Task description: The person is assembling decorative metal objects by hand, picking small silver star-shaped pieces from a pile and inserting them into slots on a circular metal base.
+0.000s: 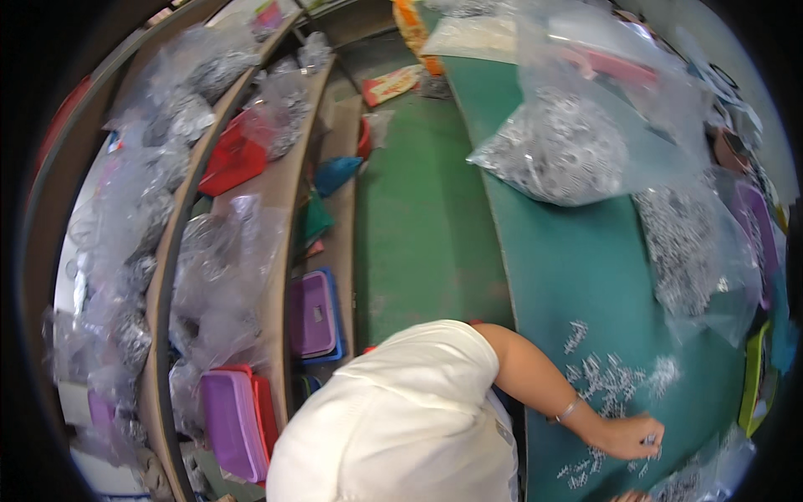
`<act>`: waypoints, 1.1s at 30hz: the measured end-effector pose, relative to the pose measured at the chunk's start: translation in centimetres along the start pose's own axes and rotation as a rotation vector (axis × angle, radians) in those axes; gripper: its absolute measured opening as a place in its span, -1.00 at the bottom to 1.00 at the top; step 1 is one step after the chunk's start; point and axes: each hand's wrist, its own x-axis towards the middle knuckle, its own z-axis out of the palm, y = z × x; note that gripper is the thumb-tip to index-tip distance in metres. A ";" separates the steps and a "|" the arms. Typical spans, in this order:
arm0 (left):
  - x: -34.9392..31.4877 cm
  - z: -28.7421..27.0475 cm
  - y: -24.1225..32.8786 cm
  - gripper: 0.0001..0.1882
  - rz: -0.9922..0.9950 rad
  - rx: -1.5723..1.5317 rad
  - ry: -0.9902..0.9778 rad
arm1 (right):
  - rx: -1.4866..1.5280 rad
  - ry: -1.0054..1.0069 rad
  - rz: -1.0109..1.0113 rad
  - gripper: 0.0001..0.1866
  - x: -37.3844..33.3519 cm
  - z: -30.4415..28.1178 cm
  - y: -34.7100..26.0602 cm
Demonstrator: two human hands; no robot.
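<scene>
My left hand [629, 437] reaches in over the green tabletop [577, 276], its fingers curled closed around small grey metal pieces that show at the finger side. Beneath and beside it lie scattered small grey metal parts [606, 381], some linked or bunched in short rows. Only a sliver of my right hand [631, 496] shows at the lower edge, so its fingers are mostly hidden. A clear plastic bag [707, 473] with grey parts inside lies close to both hands.
Large clear bags of grey metal parts [569, 151] [682, 243] rest farther along the table. A yellow-green tray [755, 381] stands at its right edge. Across the green floor [427, 226], wooden shelves hold bagged parts, purple trays [314, 314], and a red bin [234, 155].
</scene>
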 end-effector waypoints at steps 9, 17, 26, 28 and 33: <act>3.8 -6.1 4.2 -0.81 -0.575 -0.459 0.137 | 0.073 0.247 0.069 -0.73 1.6 7.7 3.9; 10.4 -10.4 9.3 -0.83 -0.448 -0.609 0.398 | 0.027 0.202 0.129 -0.68 1.1 8.5 3.8; 13.9 -11.0 6.6 -0.88 -0.454 -0.610 0.481 | 0.093 0.179 0.205 -0.67 1.5 7.1 3.6; 12.0 -11.0 6.9 -0.94 -0.403 -0.689 0.295 | 0.158 0.220 0.109 -0.72 1.4 7.5 2.8; 6.4 -7.8 9.0 -0.83 -0.682 -0.338 0.019 | -0.010 0.330 -0.192 -0.80 1.0 7.2 0.9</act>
